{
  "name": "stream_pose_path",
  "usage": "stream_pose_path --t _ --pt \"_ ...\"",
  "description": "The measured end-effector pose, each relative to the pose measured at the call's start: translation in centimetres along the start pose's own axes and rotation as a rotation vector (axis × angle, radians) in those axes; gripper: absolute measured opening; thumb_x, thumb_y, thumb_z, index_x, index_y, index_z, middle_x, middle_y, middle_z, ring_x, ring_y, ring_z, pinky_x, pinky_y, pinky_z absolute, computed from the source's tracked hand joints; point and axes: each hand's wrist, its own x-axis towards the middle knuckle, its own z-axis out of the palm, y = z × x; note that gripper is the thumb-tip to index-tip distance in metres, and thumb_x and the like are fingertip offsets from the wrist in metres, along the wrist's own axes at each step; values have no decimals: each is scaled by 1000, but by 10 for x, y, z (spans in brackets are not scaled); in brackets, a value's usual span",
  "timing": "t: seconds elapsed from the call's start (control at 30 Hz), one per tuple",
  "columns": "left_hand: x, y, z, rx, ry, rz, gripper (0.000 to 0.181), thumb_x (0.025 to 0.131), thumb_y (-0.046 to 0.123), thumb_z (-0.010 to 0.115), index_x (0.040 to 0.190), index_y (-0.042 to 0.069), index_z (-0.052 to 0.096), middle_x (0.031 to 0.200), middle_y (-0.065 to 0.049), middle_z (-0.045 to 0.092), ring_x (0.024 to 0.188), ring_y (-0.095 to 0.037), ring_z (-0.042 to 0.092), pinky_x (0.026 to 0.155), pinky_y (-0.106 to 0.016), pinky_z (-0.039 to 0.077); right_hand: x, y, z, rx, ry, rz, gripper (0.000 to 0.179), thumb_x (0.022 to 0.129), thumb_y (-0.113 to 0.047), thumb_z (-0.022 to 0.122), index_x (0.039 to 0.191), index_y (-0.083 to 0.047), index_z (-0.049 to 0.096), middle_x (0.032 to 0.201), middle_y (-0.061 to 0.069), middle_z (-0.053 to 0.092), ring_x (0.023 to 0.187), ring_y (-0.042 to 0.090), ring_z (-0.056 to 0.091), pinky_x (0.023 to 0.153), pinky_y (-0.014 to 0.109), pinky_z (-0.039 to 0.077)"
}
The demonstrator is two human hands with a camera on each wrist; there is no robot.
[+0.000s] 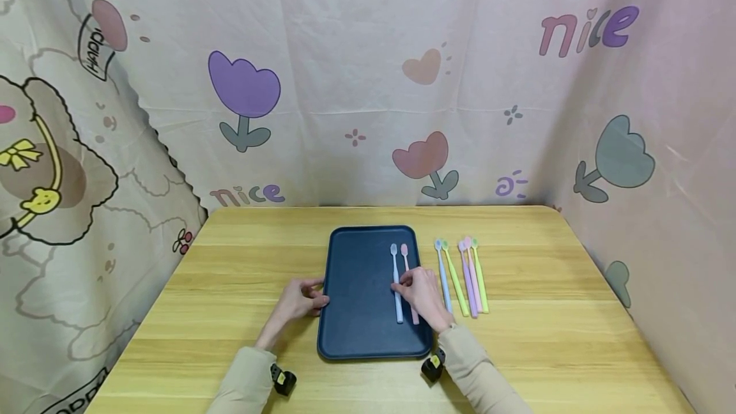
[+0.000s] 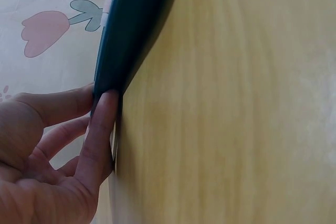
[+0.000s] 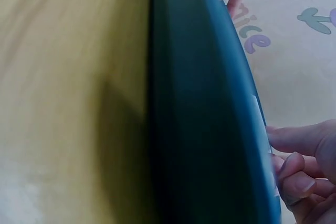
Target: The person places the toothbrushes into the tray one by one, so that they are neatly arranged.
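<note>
A dark blue tray [image 1: 359, 292] lies on the table. The left hand [image 1: 301, 299] holds the tray's left edge; in the left wrist view its thumb and index finger [image 2: 63, 106] meet the rim. Over the tray's right side, the right hand [image 1: 424, 296] pinches a light blue toothbrush [image 1: 398, 308] by the handle. Just right of it lies a pink toothbrush [image 1: 405, 252], partly hidden under that hand. Both brushes have their heads toward the back. In the right wrist view the tray's wall [image 3: 199, 103] hides most of what the curled fingers [image 3: 304, 182] touch.
Right of the tray, a blue toothbrush [image 1: 441, 270] and a green toothbrush [image 1: 454, 273] lie on the wooden table [image 1: 546, 337]. Beside them are a purple toothbrush [image 1: 468, 280], a pink toothbrush [image 1: 473, 267] and another green toothbrush [image 1: 480, 276]. A printed curtain [image 1: 345, 82] hangs behind.
</note>
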Motion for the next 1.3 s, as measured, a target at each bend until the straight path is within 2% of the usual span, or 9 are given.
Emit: stream_pose_path --t 0.57,0.9,1.13,1.3 --pt "1 0 0 -11 -2 -7 53 87 -3 73 135 -14 55 85 -18 75 68 -11 69 61 -28 64 -2 1 -2 -6 -6 14 13 81 -14 84 73 -7 77 65 2 71 50 3 54 45 16 43" --pt "-2 3 -1 -8 -28 34 56 87 -3 74 136 -17 51 87 -24 74 70 -15 71 61 -33 64 -2 4 -2 16 2 11 13 81 -12 84 72 -7 76 64 2 71 50 3 54 45 17 43" --pt "-1 2 0 -1 -9 -4 54 87 -3 73 136 -14 54 85 -18 75 68 -12 70 61 -30 64 -2 7 -2 38 21 4 14 79 -14 85 71 -8 76 63 1 70 50 2 54 46 16 44" --pt "1 1 0 -7 -7 -9 53 87 -4 72 136 -14 54 85 -17 75 69 -11 69 62 -30 64 -3 9 -1 69 27 -1 14 79 -14 85 72 -7 75 64 2 70 51 3 55 46 17 45"
